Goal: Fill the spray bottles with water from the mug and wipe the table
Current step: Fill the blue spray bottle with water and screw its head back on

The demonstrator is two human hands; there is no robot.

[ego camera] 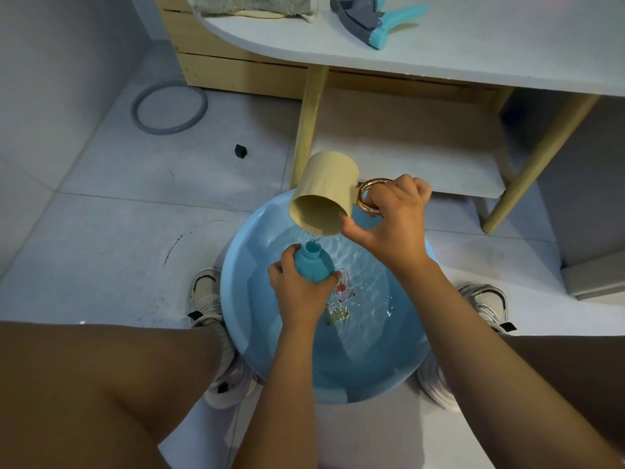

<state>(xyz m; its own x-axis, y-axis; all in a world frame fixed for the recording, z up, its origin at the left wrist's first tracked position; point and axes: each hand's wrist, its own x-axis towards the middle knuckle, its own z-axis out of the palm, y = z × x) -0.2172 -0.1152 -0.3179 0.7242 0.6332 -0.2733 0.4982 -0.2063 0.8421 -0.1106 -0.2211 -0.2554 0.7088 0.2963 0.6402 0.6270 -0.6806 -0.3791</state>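
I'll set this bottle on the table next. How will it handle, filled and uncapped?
The blue bottle is probably wet and slippery: water from the tilted mug runs over its open neck. It likely feels heavier as it fills, and could spill if tipped, since the spray head lies on the table.

Dim, bluish; wide-angle edge warp, glints on water (355, 265)

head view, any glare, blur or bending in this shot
Head view: wide-angle bending curves the table edge and floor tiles; light ripples glint on the water in the basin; the foreground legs sit in deep shadow; the mug in the right hand and the bottle in the left hand look sharp.
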